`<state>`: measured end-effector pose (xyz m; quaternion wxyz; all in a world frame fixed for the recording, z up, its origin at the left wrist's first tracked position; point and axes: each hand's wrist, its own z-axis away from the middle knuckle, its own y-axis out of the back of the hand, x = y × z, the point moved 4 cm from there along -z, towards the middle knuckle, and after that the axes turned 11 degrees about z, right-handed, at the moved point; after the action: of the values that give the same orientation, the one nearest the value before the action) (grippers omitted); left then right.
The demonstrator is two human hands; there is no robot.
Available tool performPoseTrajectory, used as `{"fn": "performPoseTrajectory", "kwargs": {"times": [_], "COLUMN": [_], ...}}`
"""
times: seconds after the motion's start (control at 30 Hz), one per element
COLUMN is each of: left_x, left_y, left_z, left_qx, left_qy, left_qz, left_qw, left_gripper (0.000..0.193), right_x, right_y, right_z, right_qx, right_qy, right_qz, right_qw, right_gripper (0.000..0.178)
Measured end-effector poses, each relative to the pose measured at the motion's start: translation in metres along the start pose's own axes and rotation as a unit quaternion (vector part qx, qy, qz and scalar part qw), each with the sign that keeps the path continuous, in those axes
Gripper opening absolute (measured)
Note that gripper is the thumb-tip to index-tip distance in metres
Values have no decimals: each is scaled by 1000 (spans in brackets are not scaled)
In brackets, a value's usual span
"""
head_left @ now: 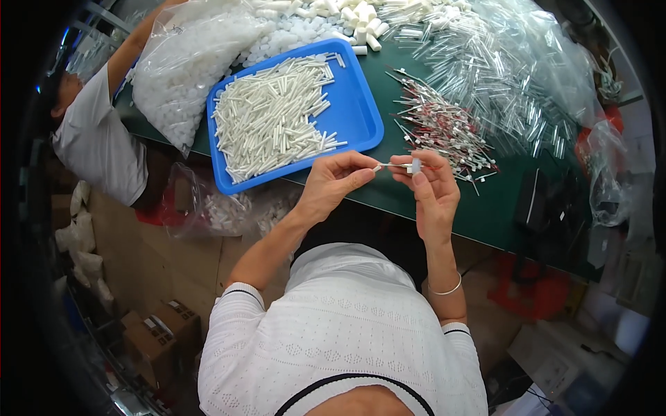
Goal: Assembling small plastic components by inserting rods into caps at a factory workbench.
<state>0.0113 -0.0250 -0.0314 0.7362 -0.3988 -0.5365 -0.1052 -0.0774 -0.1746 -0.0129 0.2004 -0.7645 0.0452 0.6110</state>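
White shirt (340,326) fills the bottom of the frame. At the centre, the left hand (334,182) pinches a tube (378,168); the right hand (435,195) grips a wired part (412,168), its thin lead (394,165) meeting the tube; whether it is inside, I cannot tell. Keeping both aligned and pushing gently should avoid bending the lead. More tubes (270,118) lie in the tray (364,128), upper left of centre.

From here I see a green-topped table (503,222), its surface crowded. A blue plastic tray (361,128) sits on it, beside a clear bag of whitish pieces (187,76). Further along lie thick white cylinders (364,24), clear tubes (451,62) and a heap of thin red-and-white parts (444,125).
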Motion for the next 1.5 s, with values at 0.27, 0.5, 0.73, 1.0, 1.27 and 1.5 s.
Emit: {"fn": "performPoseTrajectory", "kwargs": {"times": [0.27, 0.5, 0.73, 1.0, 1.27, 1.5], "left_x": [-2, 7, 32, 32, 67, 48], "left_y": [5, 7, -9, -15, 45, 40], "left_z": [5, 3, 7, -9, -196, -239], "left_qx": [13, -7, -50, -120, 51, 60], "left_qy": [-5, -205, -254, -121, -310, -240], "left_qz": [4, -220, -369, -283, -727, -821], "left_qw": [1000, 954, 892, 944, 610, 515], "left_gripper": [12, 10, 14, 16, 12, 13], "right_x": [0, -1, 5, 19, 18, 20], "right_y": [-3, -9, -5, 3, 43, 38], "right_z": [7, 8, 2, 0, -6, 4], "right_qx": [-8, -43, -41, -109, 96, 41], "right_qy": [1, 2, -87, -122, -88, -108], "right_qz": [18, 32, 182, 89, -30, -4], "right_qw": [1000, 999, 979, 982, 991, 993], "right_gripper": [29, 28, 13, 19, 29, 23]}}
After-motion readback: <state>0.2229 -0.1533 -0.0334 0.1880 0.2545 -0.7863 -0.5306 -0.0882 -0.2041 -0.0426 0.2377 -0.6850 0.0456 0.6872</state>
